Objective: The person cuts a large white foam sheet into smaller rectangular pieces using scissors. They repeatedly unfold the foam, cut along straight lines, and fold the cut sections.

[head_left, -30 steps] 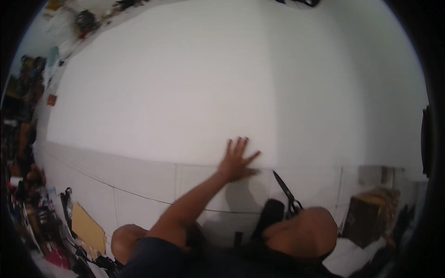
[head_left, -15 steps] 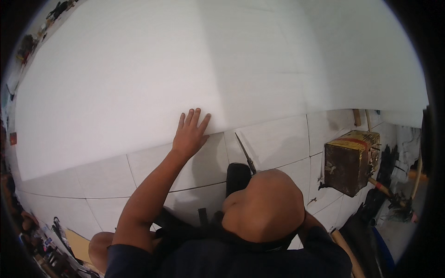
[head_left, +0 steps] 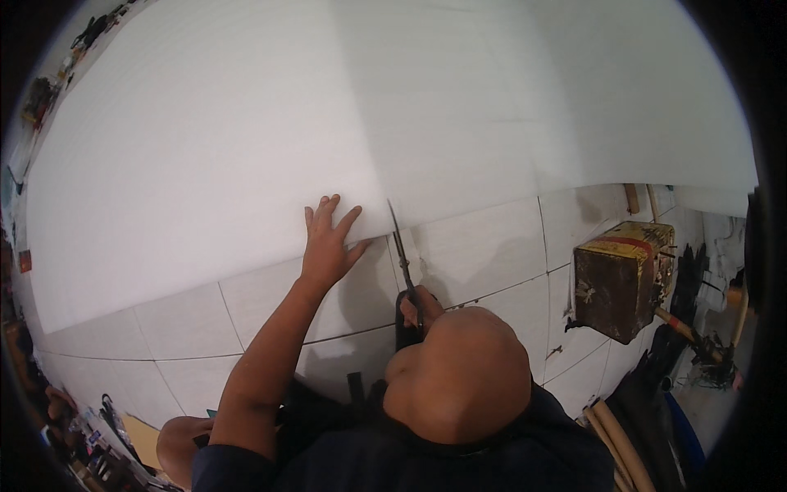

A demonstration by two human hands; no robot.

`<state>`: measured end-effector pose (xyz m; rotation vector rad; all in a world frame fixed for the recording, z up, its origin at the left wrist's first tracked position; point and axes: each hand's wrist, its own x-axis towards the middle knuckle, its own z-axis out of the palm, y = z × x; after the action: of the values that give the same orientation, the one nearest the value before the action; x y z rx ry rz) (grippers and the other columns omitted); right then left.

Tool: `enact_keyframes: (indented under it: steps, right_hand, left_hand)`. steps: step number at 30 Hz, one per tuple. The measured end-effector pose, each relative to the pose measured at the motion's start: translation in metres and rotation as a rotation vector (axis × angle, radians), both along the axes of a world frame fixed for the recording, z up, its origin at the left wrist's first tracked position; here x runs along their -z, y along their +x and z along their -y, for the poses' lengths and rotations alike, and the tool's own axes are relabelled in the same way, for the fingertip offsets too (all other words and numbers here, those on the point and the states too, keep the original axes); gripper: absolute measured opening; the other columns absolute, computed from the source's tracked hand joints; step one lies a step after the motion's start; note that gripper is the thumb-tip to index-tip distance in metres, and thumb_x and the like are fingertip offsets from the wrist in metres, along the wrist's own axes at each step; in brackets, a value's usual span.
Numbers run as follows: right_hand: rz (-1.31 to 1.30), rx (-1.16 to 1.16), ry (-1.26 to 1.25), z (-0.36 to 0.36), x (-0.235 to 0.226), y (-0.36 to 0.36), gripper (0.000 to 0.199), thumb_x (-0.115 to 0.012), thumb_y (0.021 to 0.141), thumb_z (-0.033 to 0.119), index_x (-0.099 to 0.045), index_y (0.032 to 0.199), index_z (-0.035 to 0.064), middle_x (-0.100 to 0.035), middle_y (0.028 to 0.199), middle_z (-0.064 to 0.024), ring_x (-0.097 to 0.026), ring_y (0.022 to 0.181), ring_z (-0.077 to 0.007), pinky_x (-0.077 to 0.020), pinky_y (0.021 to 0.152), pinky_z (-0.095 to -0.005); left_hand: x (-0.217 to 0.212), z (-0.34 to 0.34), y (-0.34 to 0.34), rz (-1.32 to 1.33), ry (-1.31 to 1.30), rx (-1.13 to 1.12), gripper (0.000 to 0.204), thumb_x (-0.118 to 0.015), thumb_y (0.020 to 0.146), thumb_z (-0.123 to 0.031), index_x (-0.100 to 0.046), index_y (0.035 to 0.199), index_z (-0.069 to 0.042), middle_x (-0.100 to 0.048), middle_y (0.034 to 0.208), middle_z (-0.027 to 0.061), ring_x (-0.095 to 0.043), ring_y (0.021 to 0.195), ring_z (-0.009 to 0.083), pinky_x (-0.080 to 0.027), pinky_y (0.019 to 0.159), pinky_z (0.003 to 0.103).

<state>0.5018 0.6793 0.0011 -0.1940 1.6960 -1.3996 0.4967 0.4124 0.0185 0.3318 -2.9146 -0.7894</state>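
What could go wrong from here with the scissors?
1. The left hand rests on the near edge of the white sheet, thumb toward the scissors; a leftward swerve might nick it.
2. That hand is the only one seen pressing the sheet, so its edge could shift or bunch at the blade.
3. The right hand, holding the scissors, sits close against the bare knee, which may cramp its movement.

A dark navy top (head_left: 361,463) with a short left sleeve (head_left: 234,469) ending above the elbow (head_left: 252,400); forearm (head_left: 280,343), fingers (head_left: 348,220) and rounded right knee (head_left: 475,373) all bare.
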Motion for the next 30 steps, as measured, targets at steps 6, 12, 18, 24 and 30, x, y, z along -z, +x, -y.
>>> enact_keyframes:
  steps: [6, 12, 18, 24, 30]
  right_hand:
    - [-0.178, -0.029, 0.164, 0.012, 0.009, 0.006, 0.028, -0.059, 0.096, 0.030, -0.048, 0.093, 0.0045, -0.051, 0.072, -0.0037, -0.051, 0.062, -0.0119, -0.0425, 0.057, -0.0265]
    - [-0.217, 0.003, 0.258, 0.031, -0.002, 0.006, 0.032, -0.061, 0.096, 0.032, -0.050, 0.087, 0.0036, -0.052, 0.065, -0.0019, -0.048, 0.055, -0.0107, -0.0392, 0.052, -0.0283]
    - [-0.134, 0.056, 0.259, 0.029, -0.006, 0.007, 0.034, -0.062, 0.095, 0.035, -0.052, 0.082, 0.0051, -0.050, 0.060, 0.0001, -0.047, 0.053, -0.0099, -0.0387, 0.050, -0.0279]
    - [-0.132, 0.141, 0.156, 0.061, -0.012, -0.021, 0.035, -0.062, 0.095, 0.036, -0.051, 0.080, 0.0060, -0.048, 0.059, 0.0007, -0.046, 0.054, -0.0080, -0.0381, 0.050, -0.0264]
    - [-0.162, 0.074, 0.226, 0.085, -0.010, -0.057, 0.046, -0.063, 0.091, 0.047, -0.055, 0.082, 0.0025, -0.058, 0.072, -0.0109, -0.054, 0.071, -0.0215, -0.0438, 0.068, -0.0369]
  left_hand:
    - [0.005, 0.000, 0.001, -0.033, 0.034, -0.007, 0.059, -0.078, 0.076, -0.029, -0.057, 0.130, -0.016, -0.037, 0.142, 0.0209, -0.029, 0.138, 0.0426, -0.018, 0.113, 0.063]
    - [0.010, 0.008, 0.011, -0.034, 0.027, 0.023, 0.046, -0.077, 0.078, -0.024, -0.059, 0.119, -0.014, -0.036, 0.143, 0.0201, -0.028, 0.139, 0.0440, -0.015, 0.113, 0.064]
    - [0.013, 0.008, 0.011, -0.135, 0.040, 0.094, 0.028, -0.074, 0.080, -0.018, -0.061, 0.105, -0.013, -0.042, 0.137, 0.0167, -0.030, 0.137, 0.0450, -0.015, 0.112, 0.068]
    - [0.013, 0.009, 0.012, -0.094, -0.028, 0.125, 0.018, -0.069, 0.082, -0.013, -0.062, 0.098, -0.012, -0.047, 0.132, 0.0150, -0.031, 0.136, 0.0450, -0.016, 0.110, 0.070]
    - [0.017, 0.009, 0.012, -0.096, -0.015, 0.129, 0.013, -0.068, 0.082, -0.012, -0.063, 0.095, -0.012, -0.048, 0.131, 0.0146, -0.032, 0.136, 0.0450, -0.016, 0.110, 0.070]
